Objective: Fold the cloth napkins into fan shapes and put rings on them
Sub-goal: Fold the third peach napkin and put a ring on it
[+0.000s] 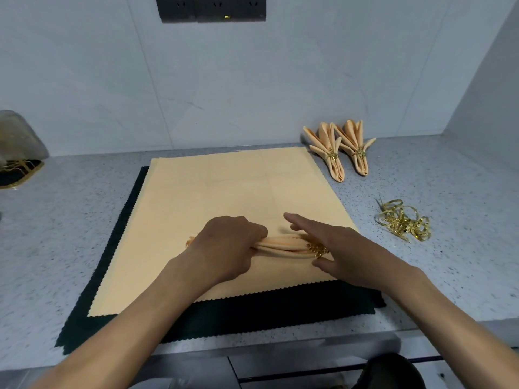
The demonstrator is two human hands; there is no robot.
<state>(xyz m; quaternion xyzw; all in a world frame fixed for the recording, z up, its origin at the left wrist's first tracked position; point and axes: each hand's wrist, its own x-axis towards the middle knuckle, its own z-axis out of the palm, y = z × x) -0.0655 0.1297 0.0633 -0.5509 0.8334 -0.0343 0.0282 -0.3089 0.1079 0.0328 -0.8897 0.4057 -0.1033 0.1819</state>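
A pleated peach napkin (283, 246) lies crosswise on a flat stack of peach napkins (224, 189). My left hand (224, 245) grips the pleated bundle near its left end, fingers curled around it. A gold ring (317, 249) sits on the bundle's right part, and my right hand (334, 245) holds the ring between thumb and fingers, with the index finger stretched out above. Two finished fan napkins (341, 151) with gold rings lie at the back right. A pile of loose gold rings (404, 220) lies to the right.
Dark green napkins (252, 313) lie under the peach stack on the speckled grey counter (449, 276). A gold-rimmed holder with a plastic cover (16, 153) stands at the far left. The tiled wall carries black sockets (210, 8). The counter's front edge runs below my arms.
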